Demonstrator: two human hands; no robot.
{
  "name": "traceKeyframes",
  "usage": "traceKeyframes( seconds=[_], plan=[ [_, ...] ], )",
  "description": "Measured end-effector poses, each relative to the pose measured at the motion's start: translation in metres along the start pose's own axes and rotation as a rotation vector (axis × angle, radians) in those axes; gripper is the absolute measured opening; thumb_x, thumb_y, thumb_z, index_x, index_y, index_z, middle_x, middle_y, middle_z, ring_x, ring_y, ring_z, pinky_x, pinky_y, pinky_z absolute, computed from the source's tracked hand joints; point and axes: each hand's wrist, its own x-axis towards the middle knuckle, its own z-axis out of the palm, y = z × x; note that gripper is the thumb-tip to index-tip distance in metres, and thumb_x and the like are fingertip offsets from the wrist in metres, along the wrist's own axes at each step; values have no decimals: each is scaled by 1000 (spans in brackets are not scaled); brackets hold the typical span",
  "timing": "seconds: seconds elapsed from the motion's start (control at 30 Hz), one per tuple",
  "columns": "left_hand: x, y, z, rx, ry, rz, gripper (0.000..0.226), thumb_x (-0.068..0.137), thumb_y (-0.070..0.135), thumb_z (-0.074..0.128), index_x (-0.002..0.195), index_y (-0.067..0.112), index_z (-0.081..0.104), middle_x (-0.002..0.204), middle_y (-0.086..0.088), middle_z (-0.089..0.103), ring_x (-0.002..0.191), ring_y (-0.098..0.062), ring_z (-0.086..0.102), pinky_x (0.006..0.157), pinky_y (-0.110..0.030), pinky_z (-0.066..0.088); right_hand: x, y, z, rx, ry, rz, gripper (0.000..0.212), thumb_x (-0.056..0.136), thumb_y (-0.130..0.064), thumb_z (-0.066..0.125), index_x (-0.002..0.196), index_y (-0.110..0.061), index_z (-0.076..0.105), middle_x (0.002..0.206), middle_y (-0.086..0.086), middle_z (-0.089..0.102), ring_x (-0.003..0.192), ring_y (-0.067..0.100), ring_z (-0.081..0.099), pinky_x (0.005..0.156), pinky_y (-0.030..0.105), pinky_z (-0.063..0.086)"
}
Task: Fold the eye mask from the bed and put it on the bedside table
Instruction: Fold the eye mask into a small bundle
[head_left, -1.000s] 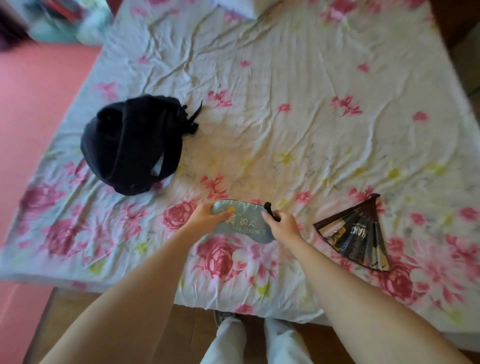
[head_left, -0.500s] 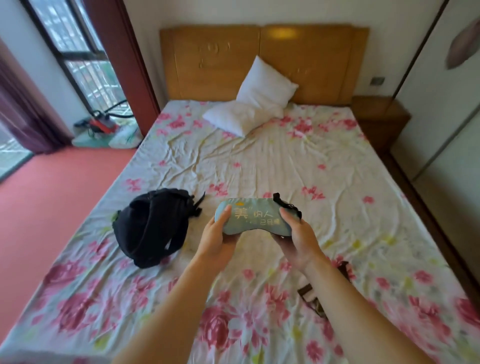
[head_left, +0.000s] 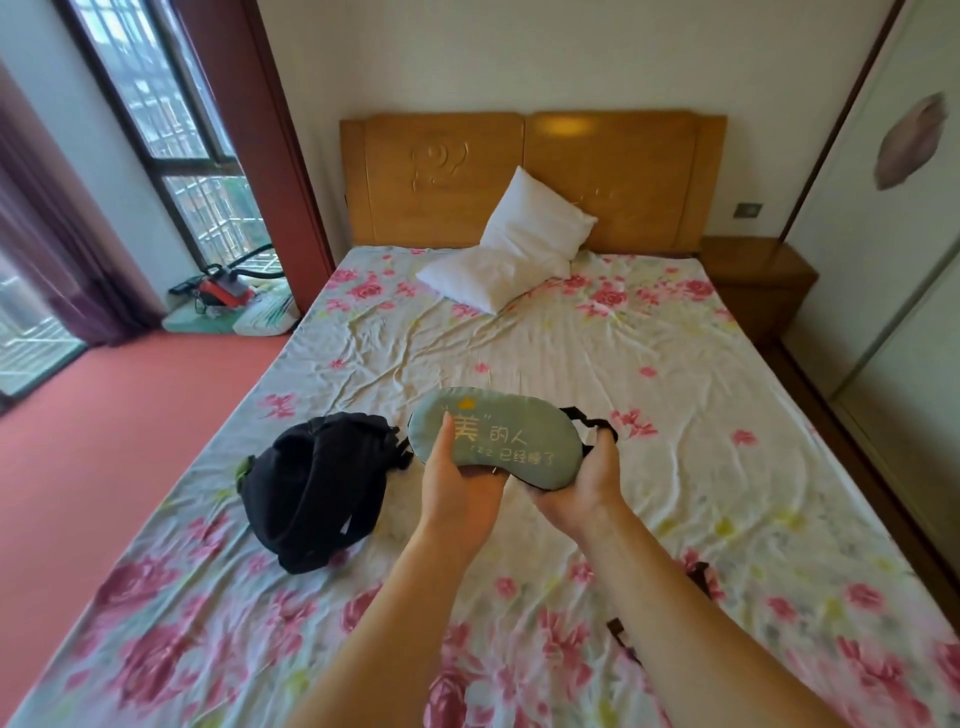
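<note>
The eye mask (head_left: 496, 439) is held flat and unfolded in the air above the bed (head_left: 675, 415), with open sheet beyond it. Well past the grip to the right stands the bedside table (head_left: 756, 270). A dark object under the right forearm is mostly hidden. The left hand (head_left: 457, 488) pinches the mask's left end; the right hand (head_left: 584, 480) cups its right end by the black strap (head_left: 589, 421).

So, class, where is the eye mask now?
In the head view, the eye mask is held above the bed between both hands, just right of the black bag.
</note>
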Motion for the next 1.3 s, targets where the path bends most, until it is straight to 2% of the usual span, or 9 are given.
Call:
traceKeyframes(
  seconds=[0.13, 0.3, 0.37, 0.5, 0.7, 0.83, 0.93, 1.17, 1.3],
  plan=[
    [1, 4, -2, -35, 12, 19, 42, 107, 39, 42, 123, 8, 64, 119, -16, 74, 116, -32, 65, 92, -45, 52, 2, 11, 3, 185, -32, 80, 40, 95, -25, 42, 78, -10, 75, 85, 11, 74, 74, 31, 70, 66, 37, 60],
    [4, 9, 1, -50, 52, 24, 47, 106, 40, 44, 132, 5, 59, 131, -20, 66, 118, -32, 63, 95, -45, 52, -3, 23, 5, 306, -138, 61, 38, 98, -28, 45, 89, -5, 74, 90, 16, 72, 89, 30, 67, 88, 39, 49],
    [4, 10, 3, -44, 64, 25, 46, 106, 40, 46, 132, 5, 60, 127, -19, 67, 116, -31, 64, 95, -43, 51, -2, 25, 11, 142, -128, -34, 42, 103, -26, 44, 85, -5, 76, 91, 17, 73, 88, 28, 69, 87, 38, 51],
    [3, 16, 4, 9, 73, 35, 36, 106, 30, 49, 127, 4, 62, 117, -17, 69, 107, -28, 67, 90, -39, 52, 3, 17, 20, -131, 11, -107, 27, 102, -8, 46, 119, 4, 61, 102, 21, 70, 88, 27, 69, 76, 36, 56],
    [2, 23, 10, 147, 40, 51, 34, 105, 6, 48, 137, 14, 55, 120, -12, 68, 107, -26, 67, 92, -39, 54, -1, -13, 32, -340, 115, -225, 8, 95, -3, 58, 99, -2, 64, 87, 15, 69, 73, 26, 67, 64, 41, 57],
    [-2, 21, 19, 193, -7, 74, 39, 105, 4, 48, 140, 21, 52, 118, -9, 68, 106, -25, 68, 94, -40, 56, 4, -13, 32, -626, 202, -351, 44, 67, -18, 90, 102, -2, 68, 96, 15, 74, 79, 25, 72, 71, 41, 63],
    [-6, 17, 23, 154, -20, 57, 28, 105, 10, 50, 132, 16, 54, 113, -9, 69, 103, -25, 69, 97, -43, 54, 3, -10, 30, -816, 344, -439, 62, 47, -34, 92, 97, -8, 66, 93, 11, 72, 84, 27, 71, 76, 49, 62],
    [-14, 1, 24, 206, -35, 30, 40, 107, 19, 48, 146, 14, 47, 130, -11, 65, 117, -25, 65, 100, -41, 53, -4, -8, 26, -1166, 282, -759, 56, 69, -24, 88, 112, -7, 56, 94, 2, 62, 73, 14, 59, 52, 8, 42],
    [-9, 2, 21, 178, 8, 17, 42, 106, 27, 49, 145, 10, 48, 131, -14, 65, 119, -28, 65, 107, -46, 50, -4, -13, 27, -1300, 260, -751, 46, 82, -29, 76, 115, -5, 55, 100, 3, 60, 81, 18, 57, 59, 11, 43]
  ],
)
